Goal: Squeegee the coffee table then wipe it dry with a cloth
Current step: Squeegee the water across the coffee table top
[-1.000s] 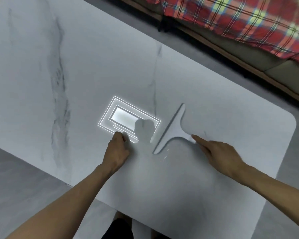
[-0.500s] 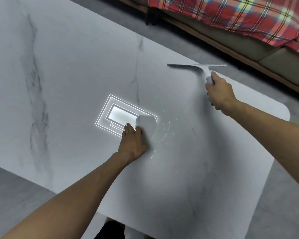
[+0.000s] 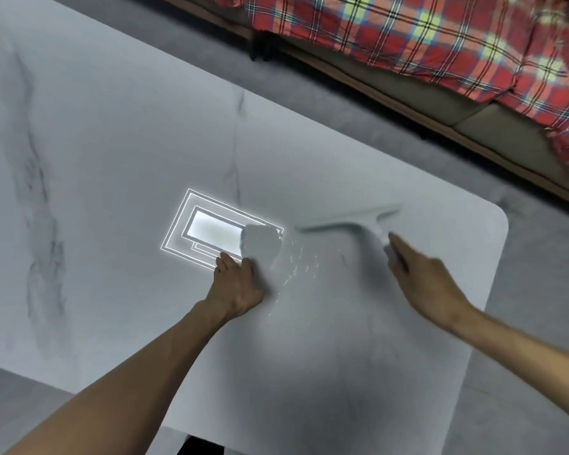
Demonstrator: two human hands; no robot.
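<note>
On table [image 3: 112, 159], right hand [image 3: 424, 284] holds squeegee [image 3: 352, 224] (blurred)

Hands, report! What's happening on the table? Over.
Right hand grips squeegee, blurred, over coffee table. Left hand holds cloth. Droplets between them; nothing blocking.

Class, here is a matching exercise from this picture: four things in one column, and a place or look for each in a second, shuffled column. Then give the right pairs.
Things:
1. squeegee
2. cloth
3. blanket
4. water drops

Descriptions:
A. red checked, at the top of the picture
B. gripped by the left hand
C. on the table, between cloth and squeegee
D. held by the right hand

Pairs: 1-D, 2-B, 3-A, 4-C
</note>
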